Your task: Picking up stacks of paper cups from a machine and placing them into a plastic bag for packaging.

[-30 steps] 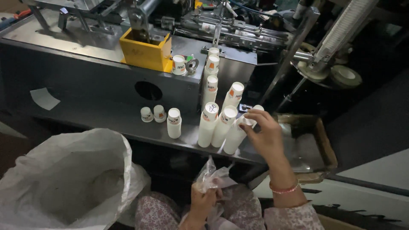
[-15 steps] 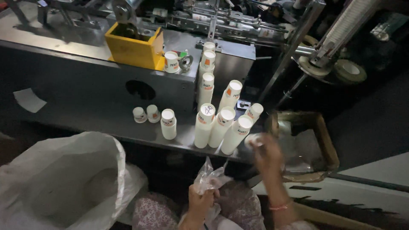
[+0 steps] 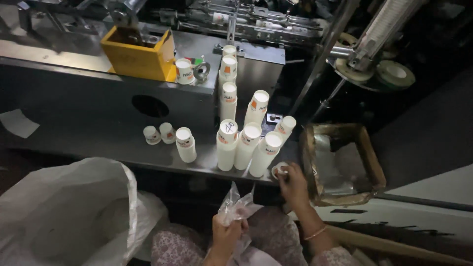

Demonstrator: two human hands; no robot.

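Observation:
Several stacks of white paper cups [image 3: 245, 146] stand upside down on the grey metal shelf [image 3: 98, 148] of a machine. My right hand [image 3: 291, 183] rests at the shelf's front edge, its fingers closed on a single small paper cup [image 3: 279, 170] right beside the nearest stack [image 3: 264, 153]. My left hand [image 3: 225, 232] is low over my lap and grips a crumpled clear plastic bag [image 3: 238, 206]. A shorter stack [image 3: 186, 144] and two single cups [image 3: 158, 133] stand further left on the shelf.
A large white sack [image 3: 64, 212] gapes open at lower left. A brown cardboard box [image 3: 340, 165] lined with plastic sits right of the shelf. Behind are a yellow box [image 3: 138, 54], one more cup [image 3: 184, 71], machine rails and tape rolls [image 3: 394, 74].
My right hand has dropped from the tops of the right-hand stacks down to the shelf's front edge, now on a single cup. The left hand still grips the plastic bag.

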